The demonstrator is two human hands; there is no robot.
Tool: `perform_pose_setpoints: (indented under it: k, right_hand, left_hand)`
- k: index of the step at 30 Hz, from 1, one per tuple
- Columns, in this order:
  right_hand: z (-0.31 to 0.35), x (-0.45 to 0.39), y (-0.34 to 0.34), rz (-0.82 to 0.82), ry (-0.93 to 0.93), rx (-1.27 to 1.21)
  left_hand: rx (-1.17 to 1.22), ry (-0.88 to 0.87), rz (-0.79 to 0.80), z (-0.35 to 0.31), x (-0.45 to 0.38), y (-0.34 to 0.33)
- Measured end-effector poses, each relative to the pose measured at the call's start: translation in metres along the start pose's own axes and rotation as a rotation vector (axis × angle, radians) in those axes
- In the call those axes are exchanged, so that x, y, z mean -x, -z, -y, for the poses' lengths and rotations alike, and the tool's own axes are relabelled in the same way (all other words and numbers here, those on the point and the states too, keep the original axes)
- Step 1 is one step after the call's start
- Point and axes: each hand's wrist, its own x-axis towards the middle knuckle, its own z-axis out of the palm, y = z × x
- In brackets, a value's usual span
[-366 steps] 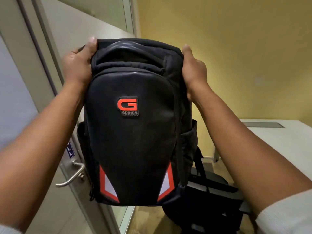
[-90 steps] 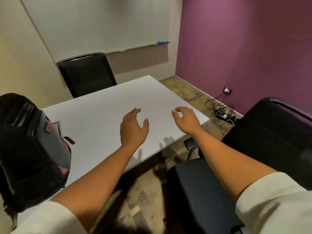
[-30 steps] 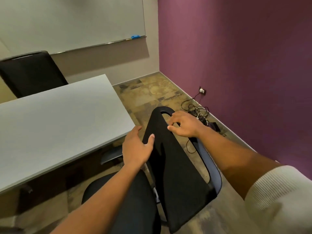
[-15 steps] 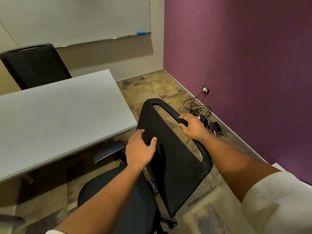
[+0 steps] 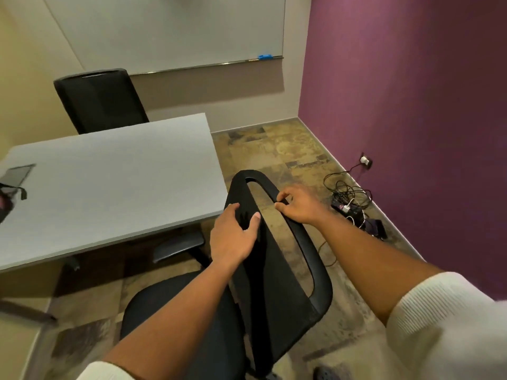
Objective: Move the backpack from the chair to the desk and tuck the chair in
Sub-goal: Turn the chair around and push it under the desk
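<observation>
A black office chair [image 5: 277, 272] stands beside the near right corner of the grey desk [image 5: 109, 182], its seat out from under the top. My left hand [image 5: 233, 237] grips the mesh backrest's left edge, thumb wrapped over it. My right hand [image 5: 299, 204] is closed around the backrest's top frame bar. Only a sliver of the black backpack [image 5: 6, 198], with a strap end, shows at the desk's far left edge; the rest is out of frame.
A second black chair [image 5: 101, 101] stands behind the desk against the back wall. Tangled cables and a power strip [image 5: 348, 204] lie on the floor along the purple wall at right. A whiteboard hangs on the back wall.
Both hands left the desk area and took hold of the chair's backrest. In the last half second the view has shifted and the right hand has slid up along the frame bar.
</observation>
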Motion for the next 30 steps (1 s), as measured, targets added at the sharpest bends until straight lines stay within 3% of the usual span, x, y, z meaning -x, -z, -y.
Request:
perform_pose_setpoints:
  k: [6,13,21,30]
  right_hand:
    - [-0.015,-0.034,0.008,0.13,0.24,0.027]
    - [-0.006,-0.067,0.007,0.17,0.611,0.122]
    - [0.006,-0.106,-0.019,0.266,0.787,0.206]
    - [0.017,-0.142,-0.04,0.5,0.982,0.263]
  left_hand:
    - [-0.021,0.141,-0.123,-0.032,-0.006,-0.019]
    - [-0.029,0.257,-0.284,-0.035,0.008,-0.02]
    - [-0.04,0.387,-0.304,-0.012,-0.005,-0.028]
    - [-0.073,0.654,-0.343,-0.013,0.019,-0.031]
